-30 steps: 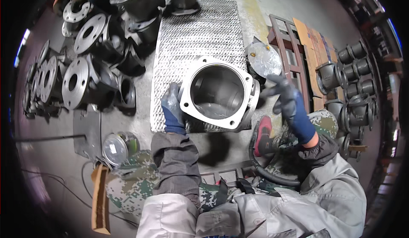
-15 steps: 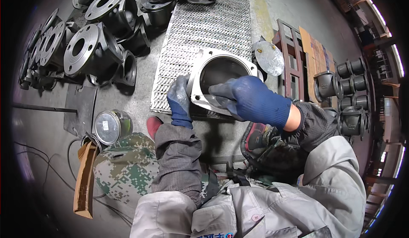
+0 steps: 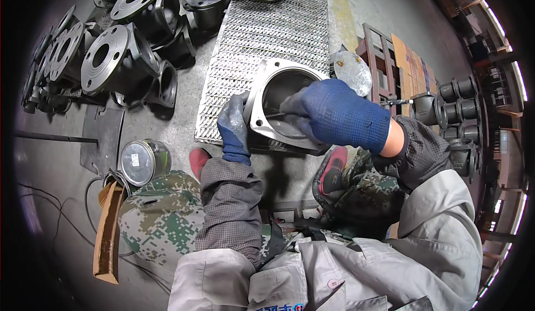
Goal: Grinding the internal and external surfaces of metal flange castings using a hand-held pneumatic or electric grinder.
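A grey cast-metal valve body (image 3: 258, 105) stands on the metal mesh mat (image 3: 267, 21), its square, bolt-holed flange and round bore facing up. My left hand (image 3: 234, 124), in a blue glove with grey-coated fingers, grips the body's left side. Over the near right part of the bore is my right hand (image 3: 343, 113), gloved the same way and closed round a slim rod-like tool. The tool's metal tail (image 3: 400, 102) sticks out past my wrist, while its thin tip crosses the bore near the flange's left rim. My right palm hides the tool's middle.
Several flanged valve bodies (image 3: 111, 60) crowd the far left, and more castings (image 3: 460, 110) stand at the right. A round metal disc (image 3: 352, 71) lies beside the mat. Near my left knee are a lidded jar (image 3: 139, 162), a cardboard trough (image 3: 108, 236) and cables.
My right hand has turned and shifted slightly right and up, and the tool's tail now shows beyond the wrist. The left hand keeps its place on the valve body.
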`<state>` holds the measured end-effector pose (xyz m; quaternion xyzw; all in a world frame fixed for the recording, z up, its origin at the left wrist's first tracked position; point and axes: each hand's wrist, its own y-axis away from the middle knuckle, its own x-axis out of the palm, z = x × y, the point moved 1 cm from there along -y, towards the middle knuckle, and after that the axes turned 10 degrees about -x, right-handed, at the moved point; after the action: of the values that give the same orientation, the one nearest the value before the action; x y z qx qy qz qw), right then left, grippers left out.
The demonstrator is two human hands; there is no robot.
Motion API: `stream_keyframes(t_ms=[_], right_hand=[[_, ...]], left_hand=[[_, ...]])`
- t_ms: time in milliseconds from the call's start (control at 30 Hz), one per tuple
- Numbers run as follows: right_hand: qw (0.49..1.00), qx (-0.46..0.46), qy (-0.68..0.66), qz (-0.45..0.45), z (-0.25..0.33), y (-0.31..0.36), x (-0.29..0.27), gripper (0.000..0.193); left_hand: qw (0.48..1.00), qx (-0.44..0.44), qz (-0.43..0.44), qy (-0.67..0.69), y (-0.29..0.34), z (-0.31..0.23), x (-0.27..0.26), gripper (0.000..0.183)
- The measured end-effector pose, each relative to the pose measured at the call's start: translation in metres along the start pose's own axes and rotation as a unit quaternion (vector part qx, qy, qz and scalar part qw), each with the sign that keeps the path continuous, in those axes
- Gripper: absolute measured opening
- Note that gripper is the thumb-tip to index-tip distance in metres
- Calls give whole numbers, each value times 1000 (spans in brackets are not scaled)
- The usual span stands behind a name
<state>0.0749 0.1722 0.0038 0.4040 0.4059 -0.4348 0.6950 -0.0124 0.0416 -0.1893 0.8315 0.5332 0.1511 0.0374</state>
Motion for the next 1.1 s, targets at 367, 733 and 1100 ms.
stream_keyframes(t_ms=[367,733,1100], right_hand=[[997,5,58,-46,1,7,1,24],[819,321,-238,-412,-137,160,13,28],[787,459,-185,-369,-186,200,129,36]], left_hand=[[997,-54,50,-4,7,-40,-8,43],[952,-211,216,-59,-34,-78,-49,40],[949,-259,177,-44,-9,-132,-24,60]])
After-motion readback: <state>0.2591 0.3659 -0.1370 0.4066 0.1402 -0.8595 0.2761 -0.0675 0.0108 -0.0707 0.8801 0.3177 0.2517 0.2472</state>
